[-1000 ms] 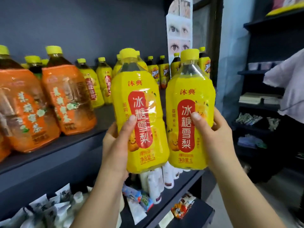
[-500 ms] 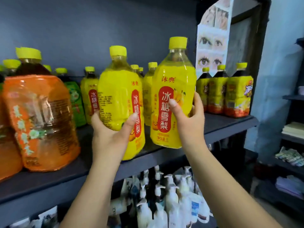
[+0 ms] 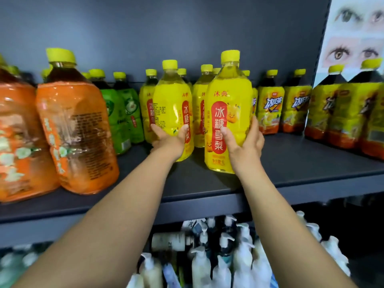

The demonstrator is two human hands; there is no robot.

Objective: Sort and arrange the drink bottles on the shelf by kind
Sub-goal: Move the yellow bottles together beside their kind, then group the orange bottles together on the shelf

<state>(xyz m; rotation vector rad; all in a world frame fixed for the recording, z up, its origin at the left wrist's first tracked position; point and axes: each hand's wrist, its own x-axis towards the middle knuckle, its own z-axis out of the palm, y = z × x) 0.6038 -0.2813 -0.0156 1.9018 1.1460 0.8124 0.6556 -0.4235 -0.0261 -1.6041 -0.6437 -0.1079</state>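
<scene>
Both grips are clamped, from where I sit: left grip (image 3: 169, 142) wraps the lower body of the left yellow bottle (image 3: 172, 104), and right grip (image 3: 244, 142) wraps the right yellow bottle (image 3: 227, 104) just at its 3 o'clock. Both bottles are upright, low at the shelf (image 3: 301, 163), with matching yellow bottles (image 3: 199, 96) behind them at 12 o'clock; I cannot tell whether their bases fully rest on it. Green bottles (image 3: 122, 113) and orange bottles (image 3: 72, 132) sit at 9 o'clock, iced-tea bottles (image 3: 270, 109) at 3 o'clock
</scene>
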